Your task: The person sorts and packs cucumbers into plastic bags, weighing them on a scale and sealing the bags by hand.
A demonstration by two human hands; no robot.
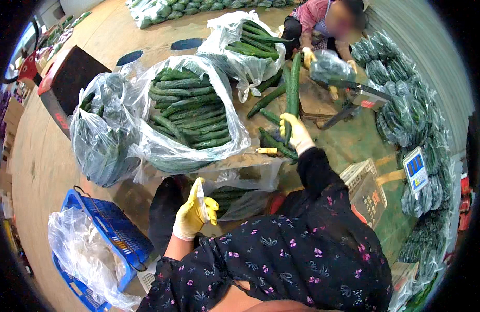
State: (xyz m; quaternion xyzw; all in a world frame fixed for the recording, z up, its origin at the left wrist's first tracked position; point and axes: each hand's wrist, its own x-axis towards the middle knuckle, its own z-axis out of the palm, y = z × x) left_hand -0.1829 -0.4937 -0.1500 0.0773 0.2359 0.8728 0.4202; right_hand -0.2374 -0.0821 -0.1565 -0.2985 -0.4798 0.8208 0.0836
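Note:
My right hand (297, 132), in a yellow and white glove, is closed around the lower end of a long green cucumber (294, 83) pointing away from me. Other cucumbers (266, 101) lie loose on the work surface beside it. My left hand (193, 210), gloved the same way, is raised near my lap. Its thumb stands apart from half-bent fingers, and no object shows in it. Ahead of it, a large clear bag (234, 112) lies open, filled with stacked cucumbers (190, 109). A small yellow-handled tool (266, 151) rests near my right wrist.
Across from me a co-worker's gloved hands hold a bagged bundle (331, 67) by a sealing device (370, 96). A scale display (417, 169) and many bagged cucumbers (406, 114) line the right. Blue basket (115, 229) with plastic bags at lower left; another cucumber sack (219, 44) farther off.

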